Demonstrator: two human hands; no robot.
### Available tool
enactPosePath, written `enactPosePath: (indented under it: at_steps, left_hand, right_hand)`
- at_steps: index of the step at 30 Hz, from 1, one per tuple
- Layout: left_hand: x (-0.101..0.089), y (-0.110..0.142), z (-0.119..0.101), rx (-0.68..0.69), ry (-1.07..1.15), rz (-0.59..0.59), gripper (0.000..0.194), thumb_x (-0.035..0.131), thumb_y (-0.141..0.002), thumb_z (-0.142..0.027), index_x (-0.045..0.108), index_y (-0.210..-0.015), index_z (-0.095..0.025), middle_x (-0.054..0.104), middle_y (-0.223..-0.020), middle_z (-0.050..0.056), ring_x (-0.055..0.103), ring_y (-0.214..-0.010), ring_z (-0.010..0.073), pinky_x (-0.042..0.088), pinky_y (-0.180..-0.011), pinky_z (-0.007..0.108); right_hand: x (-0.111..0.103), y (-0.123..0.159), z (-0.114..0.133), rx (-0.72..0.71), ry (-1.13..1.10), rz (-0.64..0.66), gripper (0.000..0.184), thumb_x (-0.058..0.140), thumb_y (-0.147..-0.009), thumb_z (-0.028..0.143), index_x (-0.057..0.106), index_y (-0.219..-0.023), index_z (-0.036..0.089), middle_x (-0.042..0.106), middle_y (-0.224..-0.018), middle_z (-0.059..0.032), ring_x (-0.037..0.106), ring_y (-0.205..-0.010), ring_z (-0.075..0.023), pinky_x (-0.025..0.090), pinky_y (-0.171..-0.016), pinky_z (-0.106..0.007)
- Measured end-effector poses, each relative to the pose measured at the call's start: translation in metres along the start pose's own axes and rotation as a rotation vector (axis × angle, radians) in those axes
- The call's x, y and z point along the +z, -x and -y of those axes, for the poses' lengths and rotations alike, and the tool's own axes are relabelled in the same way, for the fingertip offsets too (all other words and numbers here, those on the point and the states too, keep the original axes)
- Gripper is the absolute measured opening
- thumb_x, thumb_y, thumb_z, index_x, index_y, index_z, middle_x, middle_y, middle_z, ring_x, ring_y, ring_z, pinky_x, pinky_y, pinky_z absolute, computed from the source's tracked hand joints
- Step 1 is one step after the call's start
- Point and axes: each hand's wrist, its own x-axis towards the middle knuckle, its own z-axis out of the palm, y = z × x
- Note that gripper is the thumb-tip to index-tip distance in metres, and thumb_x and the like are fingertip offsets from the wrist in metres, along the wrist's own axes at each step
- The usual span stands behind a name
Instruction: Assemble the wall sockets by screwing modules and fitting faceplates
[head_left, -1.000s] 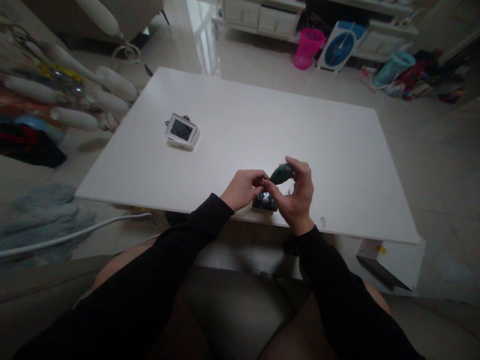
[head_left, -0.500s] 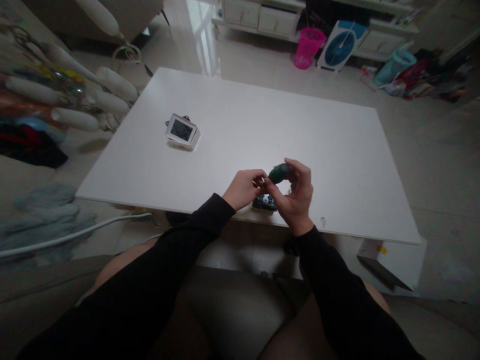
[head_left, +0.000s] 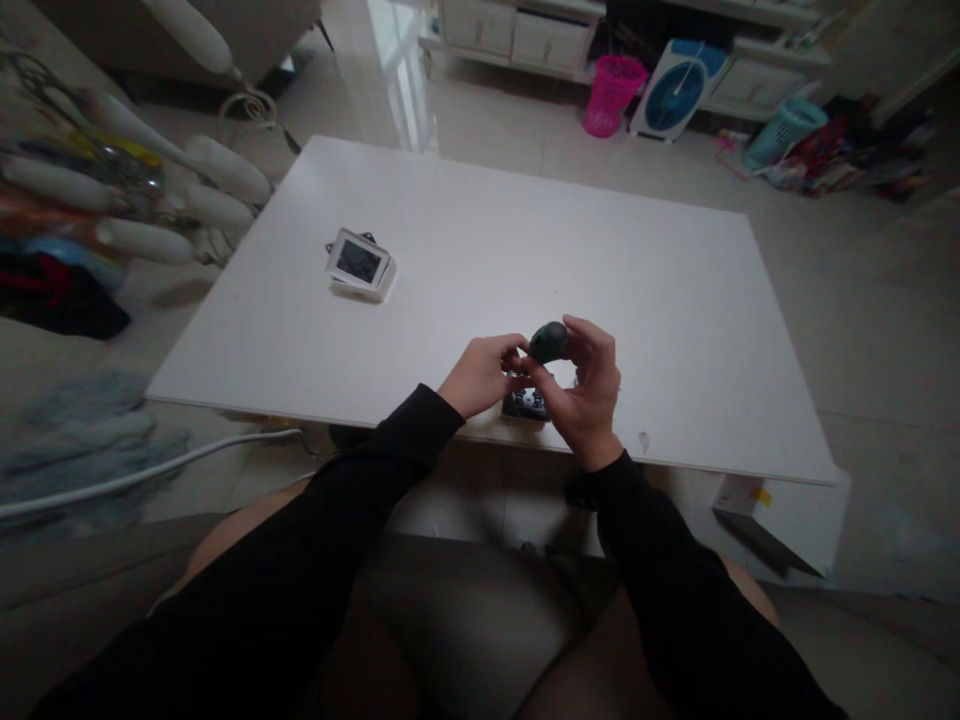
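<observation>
A screwdriver with a dark green and black handle stands nearly upright in my right hand, its butt end toward me. My thumb and fingers curl around the handle's lower part. My left hand is closed in a pinch beside the handle's lower end; what its fingertips grip is hidden. Under both hands, at the table's near edge, lies a small black box-like unit with white markings and a pale base. My right hand covers part of it, and the screwdriver's tip is out of sight.
On the white table, a white-framed piece with a dark panel rests tilted on a white block at the left. A small clear bit lies near the front edge. An open white box stands below the right corner.
The screwdriver handle has tipped more upright, and its butt end has shifted slightly left. Both hands stay at the black unit. The whole view has shifted a little.
</observation>
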Motion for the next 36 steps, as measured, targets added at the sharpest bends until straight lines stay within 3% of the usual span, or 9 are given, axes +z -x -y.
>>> enactPosePath:
  at_steps: [4,9,15,18,23,28,31,36]
  left_hand:
    - [-0.0034,-0.0015,0.003,0.01,0.09,0.074,0.028,0.07,-0.079,-0.005,0.07,-0.104,-0.015,0.075,-0.083,0.002,0.072,-0.081,0.0164,0.057,-0.08,0.029]
    - [-0.0022,-0.001,-0.0003,-0.03,0.014,-0.019,0.02,0.071,-0.078,-0.006,0.071,-0.096,-0.014,0.069,-0.071,-0.002,0.066,-0.067,0.0131,0.052,-0.068,0.024]
    - [-0.0035,-0.0013,0.0017,-0.001,0.033,0.056,0.029,0.073,-0.077,-0.006,0.069,-0.104,-0.016,0.072,-0.081,0.0,0.069,-0.079,0.016,0.056,-0.081,0.03]
    - [-0.0057,-0.0001,0.0028,-0.007,0.074,0.076,0.026,0.069,-0.08,-0.006,0.069,-0.104,-0.015,0.072,-0.08,0.0,0.069,-0.077,0.0154,0.056,-0.079,0.029]
    - [-0.0014,0.0004,-0.0015,-0.034,0.014,-0.019,0.021,0.071,-0.077,-0.004,0.069,-0.094,-0.016,0.07,-0.073,-0.003,0.066,-0.07,0.0125,0.053,-0.072,0.024]
    - [-0.0032,-0.0015,-0.0022,-0.006,0.026,0.045,0.025,0.069,-0.076,-0.001,0.068,-0.096,-0.016,0.072,-0.08,-0.001,0.069,-0.075,0.0132,0.054,-0.073,0.024]
    - [-0.0068,-0.0008,-0.0009,0.014,0.046,0.077,0.024,0.066,-0.079,-0.002,0.068,-0.098,-0.016,0.073,-0.082,0.0,0.07,-0.077,0.0138,0.055,-0.076,0.025]
    - [-0.005,0.0009,-0.001,0.009,-0.026,-0.019,0.022,0.07,-0.077,-0.002,0.068,-0.093,-0.016,0.068,-0.072,-0.003,0.064,-0.069,0.0118,0.051,-0.071,0.024]
  right_hand:
    - [-0.0002,0.0006,0.0016,-0.023,-0.022,0.001,0.056,0.07,-0.092,0.026,0.048,-0.143,0.035,0.064,-0.125,-0.0046,0.07,-0.102,-0.0217,0.067,-0.083,-0.041]
    - [0.0006,0.0002,0.0018,0.011,-0.001,0.005,0.062,0.076,-0.088,0.03,0.047,-0.143,0.033,0.063,-0.122,-0.0045,0.069,-0.1,-0.0213,0.066,-0.082,-0.039]
    - [-0.0006,-0.0016,0.0041,0.009,0.001,0.008,0.054,0.072,-0.091,0.028,0.052,-0.141,0.033,0.064,-0.118,-0.0035,0.069,-0.098,-0.0207,0.066,-0.079,-0.038]
    - [-0.0011,-0.0014,0.0051,0.032,0.012,0.024,0.056,0.07,-0.091,0.029,0.05,-0.143,0.033,0.065,-0.119,-0.0045,0.069,-0.098,-0.0213,0.067,-0.08,-0.04]
    - [-0.0009,-0.0008,0.0042,0.061,0.027,0.031,0.058,0.073,-0.09,0.032,0.05,-0.143,0.032,0.065,-0.124,-0.0049,0.069,-0.104,-0.0221,0.066,-0.085,-0.041]
    - [-0.0033,-0.0014,0.0049,0.048,0.067,0.033,0.057,0.072,-0.092,0.032,0.052,-0.145,0.031,0.065,-0.124,-0.0062,0.067,-0.104,-0.0228,0.064,-0.089,-0.044]
    - [-0.0031,-0.0013,0.0044,0.047,0.036,0.031,0.062,0.074,-0.091,0.032,0.05,-0.148,0.031,0.065,-0.124,-0.0062,0.068,-0.1,-0.0216,0.066,-0.084,-0.042]
    - [-0.0001,-0.0006,0.0026,0.063,0.0,0.022,0.06,0.077,-0.087,0.03,0.052,-0.142,0.033,0.065,-0.123,-0.0039,0.07,-0.098,-0.0203,0.068,-0.074,-0.036]
